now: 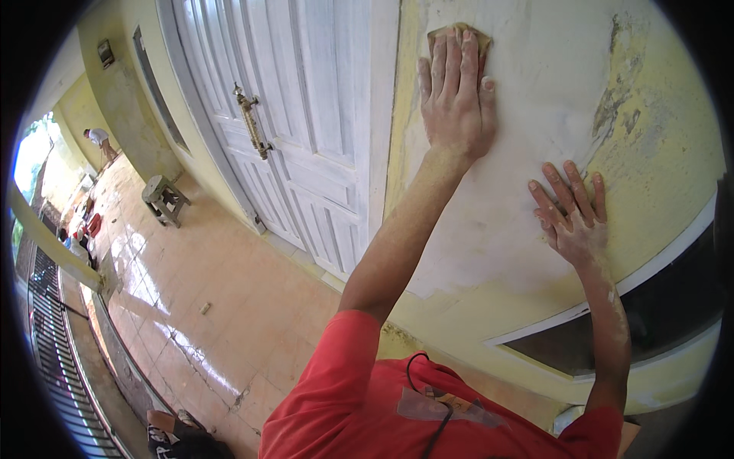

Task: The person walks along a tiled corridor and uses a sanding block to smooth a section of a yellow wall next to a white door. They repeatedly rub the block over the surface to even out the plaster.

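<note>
Sandpaper (459,32) under left hand (456,96) — flat (wall (535,115)).

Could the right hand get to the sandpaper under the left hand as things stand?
Probably yes: the right hand lies flat on the wall with nothing between it and the sandpaper, though the left hand covers most of it.

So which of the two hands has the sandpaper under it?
The left hand, higher up beside the white door, presses the brown sandpaper; the right hand lies bare on the wall.

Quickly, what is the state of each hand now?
Left hand: flat, pressing sandpaper against the wall.
Right hand: open, fingers spread, resting on the wall, holding nothing.
</note>
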Action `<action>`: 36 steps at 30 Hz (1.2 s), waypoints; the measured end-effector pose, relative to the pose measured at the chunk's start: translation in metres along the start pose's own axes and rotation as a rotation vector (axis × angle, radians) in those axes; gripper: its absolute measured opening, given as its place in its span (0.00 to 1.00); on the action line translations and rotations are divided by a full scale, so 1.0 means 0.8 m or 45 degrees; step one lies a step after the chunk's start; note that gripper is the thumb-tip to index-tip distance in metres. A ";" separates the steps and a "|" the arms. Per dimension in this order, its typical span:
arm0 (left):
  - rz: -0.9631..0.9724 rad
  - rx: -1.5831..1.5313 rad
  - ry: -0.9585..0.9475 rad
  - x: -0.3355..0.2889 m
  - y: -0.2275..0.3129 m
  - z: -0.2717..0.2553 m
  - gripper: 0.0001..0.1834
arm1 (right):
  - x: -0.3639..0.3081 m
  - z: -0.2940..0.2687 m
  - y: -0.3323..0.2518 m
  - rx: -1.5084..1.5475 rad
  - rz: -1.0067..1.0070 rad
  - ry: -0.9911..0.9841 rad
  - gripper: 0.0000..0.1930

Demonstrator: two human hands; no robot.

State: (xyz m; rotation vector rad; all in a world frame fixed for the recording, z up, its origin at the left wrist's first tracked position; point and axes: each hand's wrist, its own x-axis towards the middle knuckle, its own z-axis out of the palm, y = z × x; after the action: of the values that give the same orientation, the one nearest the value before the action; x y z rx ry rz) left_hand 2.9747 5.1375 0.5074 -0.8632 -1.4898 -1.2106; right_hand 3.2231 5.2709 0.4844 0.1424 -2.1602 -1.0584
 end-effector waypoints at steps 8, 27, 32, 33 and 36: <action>0.015 -0.104 0.245 0.051 0.013 -0.002 0.30 | 0.005 0.003 -0.003 0.004 0.013 0.052 0.21; -0.274 -0.123 -0.083 0.074 -0.005 -0.035 0.34 | -0.006 -0.001 -0.002 0.107 0.040 0.031 0.22; -0.157 -0.048 0.028 -0.256 -0.029 0.024 0.36 | 0.017 -0.003 -0.009 0.108 0.011 0.034 0.25; -0.256 -0.022 -0.011 -0.248 -0.010 0.028 0.36 | 0.009 -0.001 -0.004 0.099 0.007 0.016 0.24; -0.251 -0.085 0.097 -0.053 0.011 0.003 0.35 | -0.012 0.003 0.008 0.069 0.039 0.033 0.24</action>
State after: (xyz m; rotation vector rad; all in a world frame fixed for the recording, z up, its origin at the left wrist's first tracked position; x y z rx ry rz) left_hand 2.9933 5.1441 0.4684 -0.7181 -1.5066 -1.4298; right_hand 3.2298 5.2801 0.4828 0.1472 -2.1621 -0.9765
